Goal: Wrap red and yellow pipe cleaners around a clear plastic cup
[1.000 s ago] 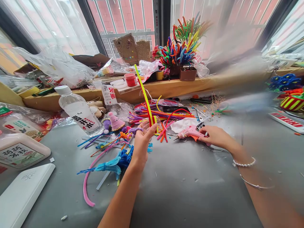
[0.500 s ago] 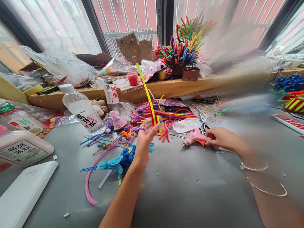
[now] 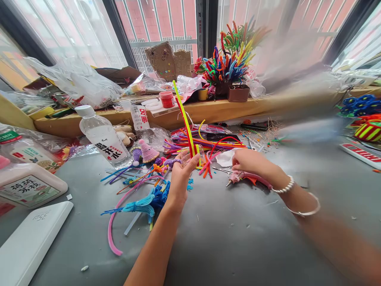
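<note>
My left hand (image 3: 182, 178) is closed round upright pipe cleaners (image 3: 189, 135), yellow and red side by side. A clear plastic piece (image 3: 185, 155) shows just behind its fingers. My right hand (image 3: 253, 163) is over the pink glue gun (image 3: 238, 176), whose metal nozzle points left. The right fingers bend down beside a crumpled white paper (image 3: 224, 158), and their tips are largely hidden. Partly under this hand lie scissors (image 3: 222, 170). Left of my left hand are a blue pipe-cleaner flower (image 3: 143, 205) and a pink crochet hat (image 3: 148, 151).
A water bottle (image 3: 104, 137) stands at the left, near a white power bank (image 3: 44, 222). Loose pipe cleaners (image 3: 178, 146) are heaped behind my left hand. On the wooden ledge (image 3: 268, 106) stand a red-lidded tub (image 3: 167, 99) and a pipe-cleaner bouquet (image 3: 226, 69).
My right hand has moved left and forward from the glue gun's handle end, and now covers the scissors' handles. My left hand holds the pipe cleaners in nearly the same place.
</note>
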Tool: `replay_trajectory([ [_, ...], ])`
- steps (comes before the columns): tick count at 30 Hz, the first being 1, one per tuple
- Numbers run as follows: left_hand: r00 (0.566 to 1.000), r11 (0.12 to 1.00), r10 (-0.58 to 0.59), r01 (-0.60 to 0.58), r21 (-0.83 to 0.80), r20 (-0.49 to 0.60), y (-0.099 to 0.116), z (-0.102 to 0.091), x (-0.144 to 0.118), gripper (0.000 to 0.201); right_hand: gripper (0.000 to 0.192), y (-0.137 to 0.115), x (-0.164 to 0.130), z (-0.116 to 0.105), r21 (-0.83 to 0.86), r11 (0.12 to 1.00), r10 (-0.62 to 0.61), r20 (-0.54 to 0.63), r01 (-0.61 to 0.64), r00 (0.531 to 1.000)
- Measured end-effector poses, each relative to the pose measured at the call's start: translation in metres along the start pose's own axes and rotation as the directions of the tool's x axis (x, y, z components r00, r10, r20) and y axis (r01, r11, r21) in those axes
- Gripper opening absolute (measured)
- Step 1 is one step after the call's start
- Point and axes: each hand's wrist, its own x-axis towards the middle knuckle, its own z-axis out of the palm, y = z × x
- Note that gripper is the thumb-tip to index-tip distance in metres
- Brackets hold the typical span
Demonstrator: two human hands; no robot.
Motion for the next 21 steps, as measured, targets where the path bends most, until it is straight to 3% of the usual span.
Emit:
replay_trajectory([
  [2, 1.000, 1.000, -0.008, 0.008, -0.002, 0.006, 0.000, 0.001, -0.001, 0.038, 0.012, -0.012, 0.015, 0.000, -0.045, 0.999, -0.005, 0.051, 0.008, 0.999],
  [5, 0.999, 1.000, -0.027, 0.027, -0.005, 0.017, 0.001, 0.002, -0.003, 0.033, 0.026, -0.021, 0.031, 0.002, -0.101, 0.995, -0.007, 0.119, 0.019, 0.993],
  [11, 0.999, 0.999, -0.031, 0.031, 0.009, 0.040, 0.002, 0.003, -0.004, 0.030, 0.035, -0.031, 0.041, 0.001, -0.150, 0.987, -0.019, 0.242, 0.056, 0.970],
  [21, 1.000, 0.999, -0.005, 0.006, -0.051, 0.028, 0.000, 0.003, -0.003, 0.037, 0.028, -0.036, 0.042, 0.011, -0.049, 0.998, -0.023, 0.162, 0.031, 0.987],
])
